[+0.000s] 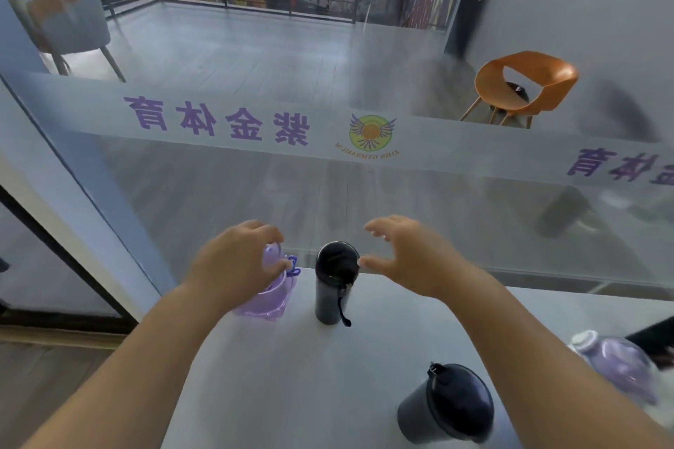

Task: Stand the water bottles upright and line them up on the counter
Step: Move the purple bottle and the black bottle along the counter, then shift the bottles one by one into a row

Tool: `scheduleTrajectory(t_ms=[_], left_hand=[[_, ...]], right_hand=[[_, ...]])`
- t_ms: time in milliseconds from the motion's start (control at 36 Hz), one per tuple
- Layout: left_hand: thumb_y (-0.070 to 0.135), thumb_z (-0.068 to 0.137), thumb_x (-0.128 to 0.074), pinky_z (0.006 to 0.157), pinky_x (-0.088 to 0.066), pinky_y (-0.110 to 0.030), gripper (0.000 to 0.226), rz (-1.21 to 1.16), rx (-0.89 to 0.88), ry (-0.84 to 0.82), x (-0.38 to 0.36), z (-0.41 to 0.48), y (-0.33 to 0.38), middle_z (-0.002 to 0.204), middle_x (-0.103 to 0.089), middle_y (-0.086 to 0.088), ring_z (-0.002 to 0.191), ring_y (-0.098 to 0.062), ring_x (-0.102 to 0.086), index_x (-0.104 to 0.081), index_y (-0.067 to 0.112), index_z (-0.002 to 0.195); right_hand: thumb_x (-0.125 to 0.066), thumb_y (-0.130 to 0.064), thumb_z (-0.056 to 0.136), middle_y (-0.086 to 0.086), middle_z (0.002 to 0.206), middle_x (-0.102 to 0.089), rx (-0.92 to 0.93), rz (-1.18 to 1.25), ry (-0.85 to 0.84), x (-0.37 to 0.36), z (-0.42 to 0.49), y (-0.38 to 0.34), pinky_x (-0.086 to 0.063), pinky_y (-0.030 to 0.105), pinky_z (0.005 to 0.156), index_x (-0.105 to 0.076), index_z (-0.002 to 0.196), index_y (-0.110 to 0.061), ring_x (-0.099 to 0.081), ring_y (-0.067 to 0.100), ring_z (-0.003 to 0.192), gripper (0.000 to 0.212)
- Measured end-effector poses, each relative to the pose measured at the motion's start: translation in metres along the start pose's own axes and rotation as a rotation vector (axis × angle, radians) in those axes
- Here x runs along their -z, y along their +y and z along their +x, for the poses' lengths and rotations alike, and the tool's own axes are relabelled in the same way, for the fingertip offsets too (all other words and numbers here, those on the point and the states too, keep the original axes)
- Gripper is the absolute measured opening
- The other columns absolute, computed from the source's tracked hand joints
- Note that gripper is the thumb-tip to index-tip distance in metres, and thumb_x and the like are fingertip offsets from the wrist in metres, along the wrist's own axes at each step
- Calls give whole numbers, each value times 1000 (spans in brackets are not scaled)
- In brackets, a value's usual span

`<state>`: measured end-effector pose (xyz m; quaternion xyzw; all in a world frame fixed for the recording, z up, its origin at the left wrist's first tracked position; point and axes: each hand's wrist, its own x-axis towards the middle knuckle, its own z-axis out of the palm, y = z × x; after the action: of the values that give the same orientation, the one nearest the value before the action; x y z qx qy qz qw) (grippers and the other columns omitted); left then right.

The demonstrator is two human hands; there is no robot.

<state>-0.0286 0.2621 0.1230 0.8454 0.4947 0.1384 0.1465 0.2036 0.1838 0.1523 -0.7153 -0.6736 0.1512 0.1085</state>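
1. The white counter (pixel 277 368) runs along a glass partition (pixel 364 193) that carries a frosted band with purple characters and a round logo
2. At the far edge of the counter the left hand (pixel 233 262) is cupped over the top of a translucent purple bottle (pixel 271 297), fingers curled round its lid; the bottle stands upright, and the blur makes it hard to say how firm the grip is
3. Just beside it, to the right, a slim black bottle (pixel 333 288) stands upright with a dark strap hanging down its side; the two bottles sit close together without clearly touching
4. The right hand (pixel 408 259) hovers to the right of the black bottle, fingers spread wide and empty, thumb tip very near the cap but not gripping it
5. Nearer the person, on the right, a dark grey tumbler (pixel 446 406) with a flip lid stands upright on the counter, well apart from the far pair
6. At the right edge a second purple bottle (pixel 620 364) lies partly hidden behind the right forearm, apparently on its side
7. Beyond the glass, an orange chair (pixel 525 84) stands on a grey floor
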Motion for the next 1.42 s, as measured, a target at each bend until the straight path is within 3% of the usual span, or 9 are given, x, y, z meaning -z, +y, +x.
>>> scheduleTrajectory(t_ms=[111,222,278,444,583,778,1000,1111,1417], left_hand=[[47,75,-67,74,-53,-37,22,-25,-11,5,-4,-21,27,88,-60,12,84,-18,-61,-61,32,89],[43,79,-67,60,-37,-18,19,-7,-54,32,-17,-43,59,75,-50,22,73,-6,-50,-64,30,93],[42,78,-69,61,-43,-21,20,-65,-89,3,-25,-52,74,73,-52,23,73,-6,-57,-65,27,90],[47,77,-66,76,-51,-28,29,-205,-188,-140,-64,-71,123,96,-60,19,87,-5,-60,-62,33,102],[51,74,-66,94,-41,-29,61,-197,-264,-394,-90,-80,167,133,-37,22,122,-6,-39,-38,44,128],[48,64,-75,96,-45,-41,78,-43,-249,-594,-114,-85,196,132,-35,15,120,-15,-36,-32,44,130],[40,63,-75,82,-49,-36,68,10,-152,-543,-118,-87,202,117,-45,9,103,-21,-50,-38,45,120],[36,63,-74,77,-48,-31,66,5,-120,-516,-116,-86,201,113,-48,8,99,-19,-52,-40,43,119],[32,67,-73,92,-43,-31,76,5,-107,-400,-98,-47,202,127,-47,6,114,-19,-48,-35,34,132]], right_hand=[[-63,-44,87,-4,126,-58,-65,-5,-11,13,-40,24,-46,33,93,-48,133,-22,-56,15,110,53],[-64,-47,85,-7,124,-59,-161,11,-24,16,-83,51,-48,34,93,-49,132,-26,-58,14,106,54],[-63,-50,84,-9,125,-58,-206,23,-31,15,-104,62,-48,34,93,-49,132,-28,-57,13,107,55],[-64,-44,85,-8,120,-59,-258,82,-15,12,-158,89,-46,26,92,-50,130,-25,-56,9,104,51],[-67,-39,85,-8,121,-61,-257,99,51,12,-190,111,-39,17,91,-53,128,-24,-55,7,108,48],[-67,-44,81,-12,137,-49,-235,59,-25,8,-217,141,-38,26,102,-46,134,-30,-45,9,124,59],[-70,-49,76,-10,142,-36,-172,-29,-217,-15,-220,154,-44,38,99,-33,142,-36,-39,16,127,76],[-70,-42,78,-4,140,-37,-126,-70,-250,-23,-215,156,-44,35,96,-34,142,-32,-42,21,123,74],[-66,-35,77,-3,134,-43,-108,-33,-211,-21,-196,162,-45,33,94,-39,139,-29,-44,23,119,67]])
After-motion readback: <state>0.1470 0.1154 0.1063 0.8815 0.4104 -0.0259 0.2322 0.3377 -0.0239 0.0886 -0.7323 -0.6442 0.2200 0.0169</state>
